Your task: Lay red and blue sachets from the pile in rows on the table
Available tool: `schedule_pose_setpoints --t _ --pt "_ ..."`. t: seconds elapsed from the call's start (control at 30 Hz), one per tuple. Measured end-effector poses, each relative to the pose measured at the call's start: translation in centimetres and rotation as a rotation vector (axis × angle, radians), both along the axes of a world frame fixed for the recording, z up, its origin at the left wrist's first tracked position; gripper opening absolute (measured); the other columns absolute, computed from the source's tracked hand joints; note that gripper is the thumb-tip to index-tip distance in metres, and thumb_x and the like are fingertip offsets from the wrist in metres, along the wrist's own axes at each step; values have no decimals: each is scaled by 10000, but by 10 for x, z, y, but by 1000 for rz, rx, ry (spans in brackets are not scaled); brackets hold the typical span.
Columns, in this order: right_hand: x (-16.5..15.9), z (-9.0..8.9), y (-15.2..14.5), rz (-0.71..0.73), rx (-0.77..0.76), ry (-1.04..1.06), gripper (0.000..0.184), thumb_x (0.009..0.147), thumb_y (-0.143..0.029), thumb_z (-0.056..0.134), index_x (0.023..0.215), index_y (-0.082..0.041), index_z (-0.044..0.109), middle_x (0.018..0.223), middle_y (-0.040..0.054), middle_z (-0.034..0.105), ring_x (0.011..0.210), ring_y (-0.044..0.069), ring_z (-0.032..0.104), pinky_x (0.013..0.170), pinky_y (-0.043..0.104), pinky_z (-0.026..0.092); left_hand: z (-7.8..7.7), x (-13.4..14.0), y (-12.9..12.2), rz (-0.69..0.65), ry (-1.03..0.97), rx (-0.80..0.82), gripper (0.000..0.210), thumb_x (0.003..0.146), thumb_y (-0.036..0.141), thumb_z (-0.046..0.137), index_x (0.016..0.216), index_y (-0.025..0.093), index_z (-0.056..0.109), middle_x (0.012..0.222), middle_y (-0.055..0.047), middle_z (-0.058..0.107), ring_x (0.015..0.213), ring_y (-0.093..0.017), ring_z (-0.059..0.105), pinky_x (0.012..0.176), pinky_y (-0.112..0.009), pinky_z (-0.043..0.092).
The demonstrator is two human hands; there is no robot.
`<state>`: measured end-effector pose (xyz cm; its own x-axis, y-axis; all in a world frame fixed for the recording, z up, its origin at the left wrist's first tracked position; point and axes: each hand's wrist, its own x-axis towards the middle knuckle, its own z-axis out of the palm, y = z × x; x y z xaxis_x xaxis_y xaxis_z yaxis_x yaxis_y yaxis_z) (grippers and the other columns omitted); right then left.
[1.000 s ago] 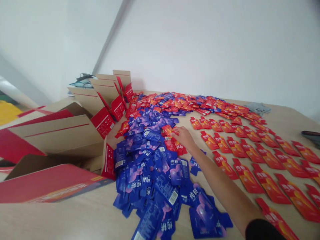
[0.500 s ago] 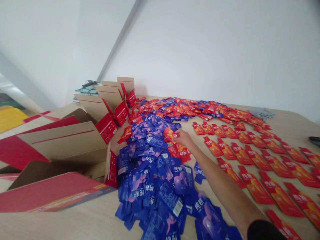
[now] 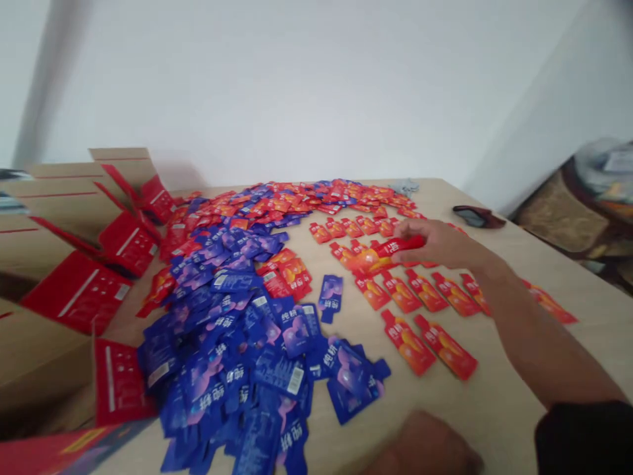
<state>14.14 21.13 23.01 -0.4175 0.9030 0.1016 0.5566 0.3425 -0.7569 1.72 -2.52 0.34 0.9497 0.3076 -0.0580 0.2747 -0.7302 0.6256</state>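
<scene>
My right hand [image 3: 428, 247] is closed around the cap end of a red-orange pouch [image 3: 368, 259]. It holds the pouch over the rows of red-orange pouches laid flat on the table, such as this pouch [image 3: 408, 342]. At the bottom edge my left hand [image 3: 420, 448] shows only in part and is blurred, so its fingers cannot be made out. Left of both hands spreads a heap of blue-purple pouches [image 3: 237, 330]. A small stack of red pouches [image 3: 287, 274] lies against the heap's right side, and a lone blue pouch [image 3: 330, 295] sits between the stack and the rows.
Open red cardboard boxes [image 3: 126, 244] with raised tan flaps line the left side. A mixed red and blue pile [image 3: 287, 201] runs along the back by the white wall [image 3: 277, 86]. Dark glasses [image 3: 477, 216] and a grey cloth [image 3: 405, 187] lie at the far right.
The view has swung right. My right hand has moved from the small red stack beside the blue heap to the laid-out rows, carrying a red-orange pouch. My left hand has entered at the bottom.
</scene>
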Motion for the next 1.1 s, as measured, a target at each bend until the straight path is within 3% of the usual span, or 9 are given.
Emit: schedule_pose_setpoints --t 0.07,0.17,0.3,0.43,0.53,0.7,0.87,1.0,1.1 --pt "53 4 -27 -92 -64 13 496 726 -544 904 1035 -233 672 974 33 726 813 197 692 699 297 554 -2 2 1 -7 40 29 300 938 504 638 990 237 765 865 -63 804 809 -249 761 645 -345 558" --pt "115 -7 -70 -246 -179 139 522 720 -542 913 1073 -261 649 963 40 740 792 212 709 725 350 593 1 2 0 27 72 101 387 890 543 586 934 208 775 800 -69 813 734 -246 763 539 -335 439" --pt "174 -50 -123 -455 -251 249 632 684 -575 923 1171 -284 645 999 77 771 858 259 741 778 410 633 7 -1 -2 61 94 105 336 849 542 615 833 240 762 761 -41 804 690 -237 742 502 -354 323" --pt "211 -101 -152 -489 -417 236 719 646 -624 920 1210 -262 659 1075 103 794 963 301 759 844 426 632 8 -2 -2 75 91 104 267 835 498 629 793 246 705 761 -17 780 721 -221 714 548 -341 339" --pt "221 -125 -155 -419 -512 151 674 674 -623 902 1175 -223 693 1076 109 799 994 303 758 873 412 611 7 -2 -2 73 76 100 266 828 494 627 746 241 647 737 -3 751 713 -204 686 561 -341 316" --pt "213 -145 -142 -287 -533 -77 595 686 -612 867 1097 -202 737 998 67 802 954 273 748 828 353 570 5 -3 -4 100 61 115 266 828 466 630 712 232 584 723 9 730 689 -182 661 568 -345 305" --pt "206 -165 -139 -344 -386 -227 564 681 -618 854 1084 -235 757 884 38 786 845 254 732 758 341 556 7 -2 -4 78 59 117 263 812 457 657 703 229 586 727 6 739 690 -183 672 556 -353 319" --pt "213 -175 -158 -477 -169 -220 541 721 -649 822 1099 -263 776 1133 88 780 974 270 737 789 353 582 7 -2 -3 76 78 112 281 821 480 639 707 228 591 734 1 739 696 -187 673 565 -358 322" --pt "218 -179 -187 -479 -82 -259 464 794 -657 775 1085 -298 807 1236 89 752 1052 283 731 751 345 602 6 -2 -4 86 78 110 271 819 474 639 706 231 596 722 4 728 695 -190 674 575 -360 322"
